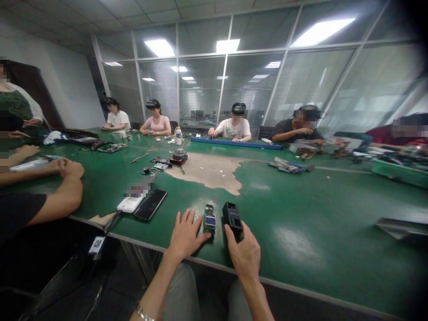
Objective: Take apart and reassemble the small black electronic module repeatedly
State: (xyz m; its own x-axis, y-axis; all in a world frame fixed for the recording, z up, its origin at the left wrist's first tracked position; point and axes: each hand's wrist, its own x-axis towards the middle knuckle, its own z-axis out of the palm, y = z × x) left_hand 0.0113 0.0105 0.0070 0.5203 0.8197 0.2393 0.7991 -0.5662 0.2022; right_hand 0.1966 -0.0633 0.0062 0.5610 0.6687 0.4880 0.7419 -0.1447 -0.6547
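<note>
I see the right hand [245, 249] gripping the case [232, 217], the left hand [186, 234] spread on the counter [284, 205], thumb by the board [209, 219]: seemingly positioning; lifting the board calls for a pinch.

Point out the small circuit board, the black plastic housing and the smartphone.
Small circuit board [210, 221]: head view, on its little screen.
Black plastic housing [232, 216]: head view, on its upper face.
Smartphone [150, 205]: head view, middle of its dark screen.
</note>
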